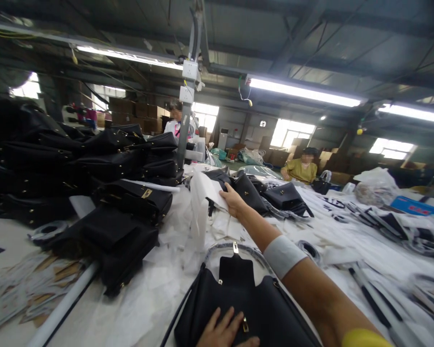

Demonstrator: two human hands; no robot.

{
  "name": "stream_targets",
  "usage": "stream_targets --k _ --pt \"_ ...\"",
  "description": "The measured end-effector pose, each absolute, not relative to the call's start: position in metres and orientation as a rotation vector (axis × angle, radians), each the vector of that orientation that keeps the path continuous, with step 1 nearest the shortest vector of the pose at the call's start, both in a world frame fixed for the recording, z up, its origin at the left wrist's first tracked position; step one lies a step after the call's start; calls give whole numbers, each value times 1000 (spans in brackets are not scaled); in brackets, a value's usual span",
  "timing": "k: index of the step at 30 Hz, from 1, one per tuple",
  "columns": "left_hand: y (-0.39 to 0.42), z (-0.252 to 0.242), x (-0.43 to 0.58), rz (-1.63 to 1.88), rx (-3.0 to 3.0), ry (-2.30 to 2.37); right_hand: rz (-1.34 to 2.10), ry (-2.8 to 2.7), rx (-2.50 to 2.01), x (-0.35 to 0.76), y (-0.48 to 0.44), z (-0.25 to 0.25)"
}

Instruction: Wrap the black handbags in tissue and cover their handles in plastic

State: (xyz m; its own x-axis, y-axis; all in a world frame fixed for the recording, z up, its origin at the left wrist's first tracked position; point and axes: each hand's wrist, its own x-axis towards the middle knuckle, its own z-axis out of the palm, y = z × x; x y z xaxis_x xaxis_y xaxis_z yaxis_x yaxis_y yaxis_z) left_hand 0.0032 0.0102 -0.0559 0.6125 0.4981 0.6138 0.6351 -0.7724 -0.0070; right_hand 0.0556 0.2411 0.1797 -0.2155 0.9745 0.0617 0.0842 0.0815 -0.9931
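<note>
A black handbag (271, 308) lies close in front of me. Its flap is raised, a gold clasp shows on its front, and its handle has a wrapping on it. My left hand (222, 330) rests on the front of this bag with the fingers spread, partly cut off by the lower frame edge. Stretched far forward, my right hand (233, 197) pinches the edge of a white sheet (215, 185) between thumb and fingers. That sheet lies on or beside a white stack (198, 207); I cannot tell if it is paper or thin foam.
Black bags (104, 159) are piled high at the left, with an opened black bag (119, 231) nearer. Further black bags (253, 193) lie beyond my right hand. A metal post (184, 130) rises behind the stack. A co-worker (300, 168) sits across the table. Wrapped straps (376, 299) lie right.
</note>
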Motion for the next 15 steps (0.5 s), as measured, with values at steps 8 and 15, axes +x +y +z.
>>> stream_targets --k 8,15 --pt "-31 -19 1 -774 -2798 -1292 1707 -1225 -1179 160 108 120" --pt "-32 -9 3 -796 -2864 -1381 1939 -932 -982 217 38 89"
